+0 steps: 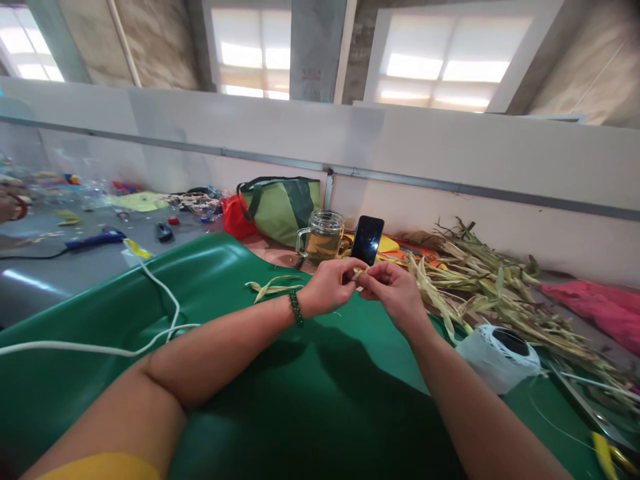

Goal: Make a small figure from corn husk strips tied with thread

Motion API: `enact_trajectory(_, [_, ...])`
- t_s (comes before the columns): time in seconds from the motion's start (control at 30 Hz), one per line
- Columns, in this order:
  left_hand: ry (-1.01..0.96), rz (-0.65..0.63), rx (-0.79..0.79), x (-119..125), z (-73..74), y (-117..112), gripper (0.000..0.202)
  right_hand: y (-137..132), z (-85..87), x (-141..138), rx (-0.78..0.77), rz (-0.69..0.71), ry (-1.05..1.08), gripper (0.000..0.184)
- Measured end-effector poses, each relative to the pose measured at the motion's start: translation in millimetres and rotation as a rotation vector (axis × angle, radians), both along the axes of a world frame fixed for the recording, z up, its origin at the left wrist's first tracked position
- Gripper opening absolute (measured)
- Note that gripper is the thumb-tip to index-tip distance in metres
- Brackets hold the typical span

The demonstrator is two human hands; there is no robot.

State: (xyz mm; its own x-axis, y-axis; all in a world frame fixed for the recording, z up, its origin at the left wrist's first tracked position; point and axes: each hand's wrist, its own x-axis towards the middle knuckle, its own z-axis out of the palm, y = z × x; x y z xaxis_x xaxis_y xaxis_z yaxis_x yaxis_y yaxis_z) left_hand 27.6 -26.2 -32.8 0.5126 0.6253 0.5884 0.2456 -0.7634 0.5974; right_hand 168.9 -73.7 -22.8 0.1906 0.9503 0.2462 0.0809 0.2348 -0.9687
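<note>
My left hand [327, 288], with a green bead bracelet [296, 307] at the wrist, and my right hand [397, 290] meet above a green mat [240, 393]. Both are closed in a pinch on a small pale strip of corn husk [359, 272], mostly hidden by the fingers. Loose husk strips [273, 287] lie on the mat beyond my left wrist. Just behind the fingertips a dark phone [367, 239] leans upright. A glass mug [323, 243] of pale brown liquid stands left of it.
Dried corn husks [500, 287] are heaped at the right, behind a white-wrapped roll [497, 360]. Yellow-handled scissors [603, 455] lie at the lower right. A green bag [280, 210] stands against the partition. A white cable [100, 347] crosses the mat's left side. Another person's hand [7, 205] shows far left.
</note>
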Motion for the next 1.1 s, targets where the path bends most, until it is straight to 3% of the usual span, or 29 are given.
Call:
enact_trajectory(0.2, [-0.063,-0.022,-0.007,1.5,-1.3,-1.4,0.047,-2.6,1.7,3.3,0.129,-0.008,-0.067,0.04])
enact_trajectory(0.47, [0.175,0.065,0.33,-5.7,-1.0,-4.7,0.078,-0.7,-2.2,6.2,0.173,0.117,-0.21,0.028])
enact_trajectory(0.7, [0.283,0.05,0.417,-6.3,-3.7,-5.0,0.086,-6.8,-2.0,10.0,0.236,0.117,-0.506,0.018])
enact_trajectory(0.93, [0.269,-0.011,0.331,-4.2,-7.0,-6.8,0.089,-9.3,-1.8,9.4,0.256,0.097,-0.752,0.004])
enact_trajectory(1.1, [0.224,-0.033,0.161,-3.2,-1.3,-9.2,0.088,-6.9,2.2,12.6,0.369,-0.078,-0.742,0.01])
